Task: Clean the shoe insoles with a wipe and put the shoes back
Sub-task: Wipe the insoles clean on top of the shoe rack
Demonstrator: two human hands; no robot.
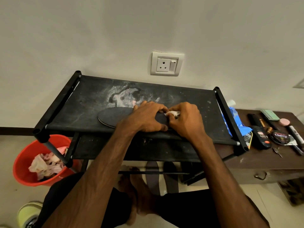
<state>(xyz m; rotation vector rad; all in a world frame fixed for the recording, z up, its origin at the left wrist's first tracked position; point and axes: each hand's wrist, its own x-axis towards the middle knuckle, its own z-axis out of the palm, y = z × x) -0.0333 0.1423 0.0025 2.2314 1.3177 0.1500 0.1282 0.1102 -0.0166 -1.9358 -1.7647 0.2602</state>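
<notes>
A dark insole (115, 116) lies flat on the top shelf of a black shoe rack (82, 102), near the front edge. Its round end points to 9 o'clock. The left hand (148, 117) sits on the middle of the insole, with its fingers bent over the far edge and the thumb on the near edge, holding it down. At 3 o'clock from it, touching it, the right hand (185, 120) has its fingers closed tight on a small white wipe (172, 113) and presses it on the insole.

The shelf has a big white dusty mark at 12 o'clock from the hands. A wall socket (166, 64) is higher up at 12 o'clock. A red bucket (24, 162) with crumpled wipes (46, 163) stands on the floor at 8 o'clock. A brown table (263, 163) at 3 o'clock holds a Cherry polish tin (281, 136) and a polish bottle (261, 137). Two more insoles (152, 176) lie on the floor under the rack, at 6 o'clock.
</notes>
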